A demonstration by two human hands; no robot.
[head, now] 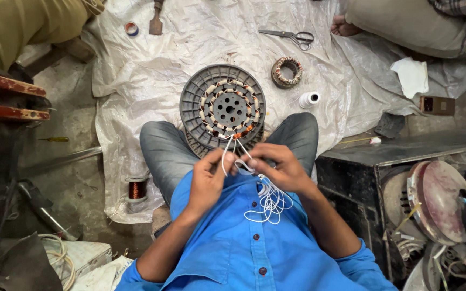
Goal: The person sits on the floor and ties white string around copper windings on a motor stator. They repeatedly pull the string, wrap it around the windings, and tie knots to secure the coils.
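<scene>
Left hand (pixel 207 175) and right hand (pixel 277 166) each pinched white sleeving strands (pixel 268 200), wound stator (pixel 223 106) at 12 o'clock between knees, scissors (pixel 289 36) beyond

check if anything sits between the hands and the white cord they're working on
Nothing visible does. The left hand and right hand both pinch the thin white cord directly; it runs up to the round grey wound stator between the knees.

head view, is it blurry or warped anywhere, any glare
Head view: soft even light, no hard glare; both hands and the white cord are sharp; wide-lens warping bends the edges, stretching the blue shirt; the lower left corner is dim.
</scene>
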